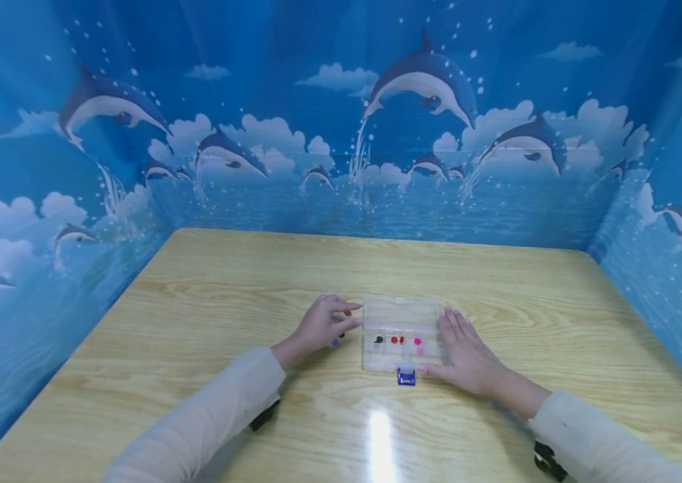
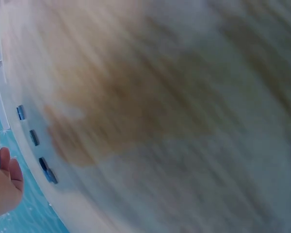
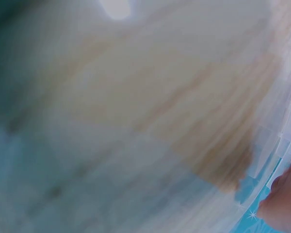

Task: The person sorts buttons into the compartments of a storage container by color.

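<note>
A clear plastic compartment box (image 1: 384,360) lies on the table with its lid (image 1: 401,310) folded back. Inside sit small black pieces (image 1: 379,340), red pieces (image 1: 394,340) and pink pieces (image 1: 418,341). My left hand (image 1: 324,325) hovers by the box's left side, thumb and forefinger apart, with nothing visible between them. Several small blue and black pieces (image 2: 34,138) lie on the table near it, partly hidden by that hand in the head view. My right hand (image 1: 467,355) rests against the box's right side, fingers straight and thumb near the front edge.
A dark blue, frame-like piece (image 1: 406,377) is at the box's front edge. The wooden table (image 1: 244,268) ends at a dolphin-printed blue curtain (image 1: 292,208) at the back and sides. Both wrist views are largely filled by a blurred near surface.
</note>
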Tool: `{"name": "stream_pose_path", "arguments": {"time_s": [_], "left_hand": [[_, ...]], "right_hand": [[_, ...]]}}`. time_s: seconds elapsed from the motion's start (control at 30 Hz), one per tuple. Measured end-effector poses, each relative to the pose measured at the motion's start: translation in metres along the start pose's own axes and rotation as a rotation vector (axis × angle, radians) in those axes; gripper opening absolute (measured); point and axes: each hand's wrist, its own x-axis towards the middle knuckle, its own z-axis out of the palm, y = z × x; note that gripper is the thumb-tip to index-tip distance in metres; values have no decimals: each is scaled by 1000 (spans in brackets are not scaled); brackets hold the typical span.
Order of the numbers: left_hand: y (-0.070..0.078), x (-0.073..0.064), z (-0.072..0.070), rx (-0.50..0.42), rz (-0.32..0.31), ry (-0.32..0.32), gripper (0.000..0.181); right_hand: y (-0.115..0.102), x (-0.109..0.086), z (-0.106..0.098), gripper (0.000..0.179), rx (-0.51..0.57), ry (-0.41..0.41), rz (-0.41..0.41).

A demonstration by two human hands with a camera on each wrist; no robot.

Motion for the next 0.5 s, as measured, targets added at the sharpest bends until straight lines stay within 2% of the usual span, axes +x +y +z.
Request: {"name": "stream_pose_path", "arguments": {"time_s": [0.27,0.5], "left_hand": [[-13,-2,-1,0,6,-40,34],[-21,-5,-5,1,49,-70,37]], "right_hand": [[-1,0,-1,104,4,-4,4],[-1,0,0,104,5,-1,5]]}}
